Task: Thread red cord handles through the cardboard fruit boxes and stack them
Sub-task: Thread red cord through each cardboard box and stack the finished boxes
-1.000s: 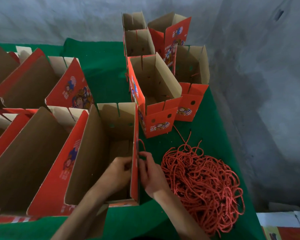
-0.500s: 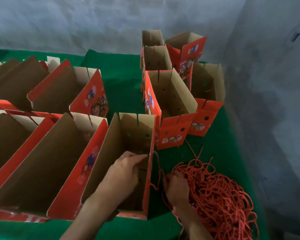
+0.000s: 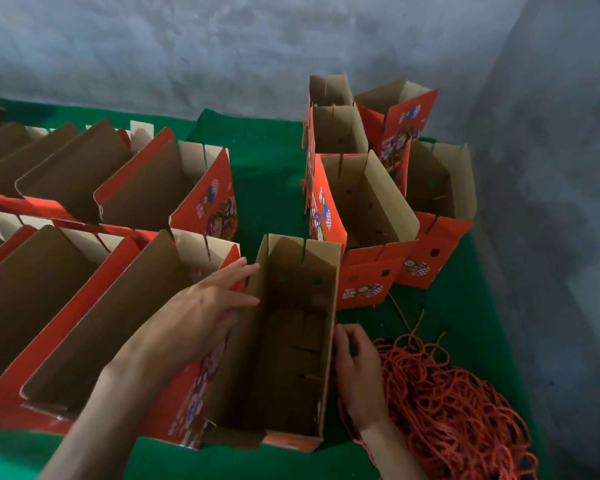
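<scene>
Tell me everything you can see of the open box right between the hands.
The open red-printed brown cardboard box stands upright on the green cloth, plain brown inside, with a slit in its far wall and two round holes below it. Short slots show in its right wall. The left hand lies with straight fingers on its left wall; the right hand is at its right wall, fingers curled, grip unclear.

No legible txt; boxes (image 3: 326,216) carry cartoon prints w/ lettering too blurred to read.
</scene>
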A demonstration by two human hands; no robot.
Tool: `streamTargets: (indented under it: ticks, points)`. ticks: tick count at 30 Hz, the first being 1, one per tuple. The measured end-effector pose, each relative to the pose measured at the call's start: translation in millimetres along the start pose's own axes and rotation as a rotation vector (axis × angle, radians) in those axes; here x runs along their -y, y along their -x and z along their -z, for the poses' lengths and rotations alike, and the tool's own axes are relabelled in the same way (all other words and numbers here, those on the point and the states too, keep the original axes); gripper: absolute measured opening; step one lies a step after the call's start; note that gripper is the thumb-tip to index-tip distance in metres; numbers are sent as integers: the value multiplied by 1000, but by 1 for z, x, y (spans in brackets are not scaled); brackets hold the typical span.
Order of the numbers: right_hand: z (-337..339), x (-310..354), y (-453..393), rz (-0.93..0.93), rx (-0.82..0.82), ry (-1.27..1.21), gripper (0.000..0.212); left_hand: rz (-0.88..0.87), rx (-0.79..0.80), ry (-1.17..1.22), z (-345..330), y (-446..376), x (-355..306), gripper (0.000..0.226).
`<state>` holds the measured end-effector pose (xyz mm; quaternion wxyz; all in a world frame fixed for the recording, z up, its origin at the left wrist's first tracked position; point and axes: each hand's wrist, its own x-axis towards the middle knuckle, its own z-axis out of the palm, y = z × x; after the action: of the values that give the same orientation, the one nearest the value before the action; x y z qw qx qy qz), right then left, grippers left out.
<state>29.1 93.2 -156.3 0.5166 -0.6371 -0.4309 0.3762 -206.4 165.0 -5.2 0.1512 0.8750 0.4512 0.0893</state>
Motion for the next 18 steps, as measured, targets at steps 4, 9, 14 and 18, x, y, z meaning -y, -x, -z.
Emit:
streamTargets:
  ticks: [4,9,14,18]
  points:
    - [28,12,-3,-69,15,-157,24,-103,2,-8,2,-5,-10,26]
    - [84,4,-19,-243,-23,-339,17,-182,-28,73,-2,-9,-26,16]
    - [123,-18,-24,-250,-440,-327,32,-326,-108,121,-11,-17,-60,21]
    - [129,-22,-10,-198,-550,17,23,-294,-136,26,-19,-23,-88,23]
